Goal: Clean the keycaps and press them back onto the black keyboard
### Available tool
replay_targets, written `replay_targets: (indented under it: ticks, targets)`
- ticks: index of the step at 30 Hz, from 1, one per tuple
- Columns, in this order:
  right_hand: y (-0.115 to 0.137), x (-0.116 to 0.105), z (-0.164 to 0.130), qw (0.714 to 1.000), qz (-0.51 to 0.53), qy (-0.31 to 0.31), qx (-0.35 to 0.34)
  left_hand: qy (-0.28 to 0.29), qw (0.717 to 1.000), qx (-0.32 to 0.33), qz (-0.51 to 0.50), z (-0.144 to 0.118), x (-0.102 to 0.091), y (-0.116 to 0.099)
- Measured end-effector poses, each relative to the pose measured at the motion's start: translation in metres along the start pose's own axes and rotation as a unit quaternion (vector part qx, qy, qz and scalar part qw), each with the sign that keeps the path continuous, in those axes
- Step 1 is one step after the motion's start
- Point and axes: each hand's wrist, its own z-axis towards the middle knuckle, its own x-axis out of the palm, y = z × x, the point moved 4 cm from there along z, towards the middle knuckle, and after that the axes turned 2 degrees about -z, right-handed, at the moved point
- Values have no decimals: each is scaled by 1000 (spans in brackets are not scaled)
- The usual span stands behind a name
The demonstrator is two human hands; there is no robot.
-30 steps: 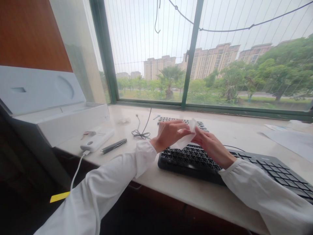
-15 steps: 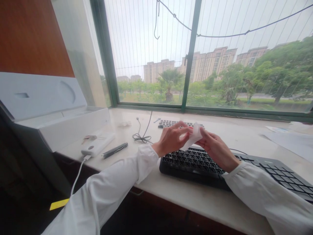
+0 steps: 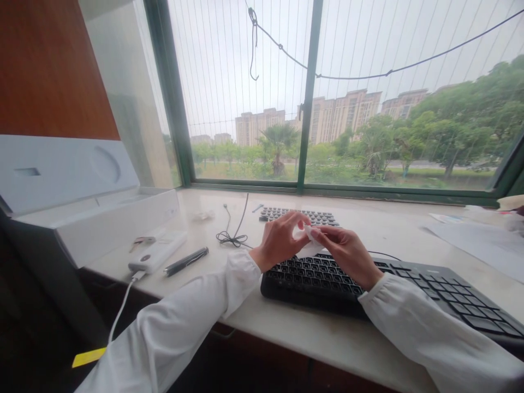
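At centre frame, both hands meet just above the black keyboard (image 3: 368,278). Left hand (image 3: 280,240) and right hand (image 3: 347,254) each pinch a small white wipe (image 3: 308,240) between fingertips, bunched between them, likely folding it to a handier pad. Behind lies a second keyboard (image 3: 298,215); toward the left, a coiled cable (image 3: 231,237), pen (image 3: 186,261), white power bank (image 3: 158,252), open white box (image 3: 102,218) on the sill (image 3: 388,226).

Hidden and cut off
The wipe (image 3: 310,244) is mostly covered by both hands; the keyboard (image 3: 413,284) is cut off at the right edge.
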Motion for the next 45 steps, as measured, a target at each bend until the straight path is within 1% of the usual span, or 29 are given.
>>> replay_targets:
  ticks: [4,8,11,14,16,21,23,26,28,30,31,33,35,37,38,40,43,45]
  targets:
    - [2,-3,1,999,-44,-12,-8,11,1000,0,2,1,1,-1]
    - [3,-7,3,997,-66,-27,-1,38,999,34,-9,3,-4,-4]
    - [1,-13,5,998,-47,-42,8,55,997,57,-8,5,-11,-1]
    - [-4,-19,6,997,-14,-75,24,57,997,54,0,6,-17,7]
    - [-7,-21,7,996,6,-86,35,55,997,48,13,7,-18,12]
    - [-11,-15,7,996,33,-53,58,78,994,57,42,8,-17,16]
    - [-10,-14,6,996,29,-48,62,79,994,48,53,9,-20,21]
    - [-9,-14,6,996,30,-53,71,46,998,-5,53,13,-29,35]
    - [-9,-15,5,994,40,-58,78,35,998,-41,16,14,-33,45]
    - [-8,-15,5,994,49,-62,79,61,994,-60,-63,13,-31,49]
    - [-8,-15,5,994,53,-61,77,89,988,-61,-114,12,-28,47]
    - [-6,-15,4,994,59,-60,66,156,962,-57,-216,8,-20,39]
    - [-3,-14,3,995,71,-49,48,222,926,-58,-301,4,-13,27]
    - [0,-12,2,995,90,-23,31,271,891,-69,-357,0,-9,17]
    - [2,-10,1,995,100,-3,25,289,878,-75,-374,-2,-7,13]
    - [6,-6,-2,992,117,42,22,313,861,-80,-393,-4,-7,7]
    - [11,2,-7,985,133,106,30,328,849,-75,-408,-5,-8,2]
    - [15,7,-11,979,144,137,33,333,843,-70,-416,-6,-7,-1]
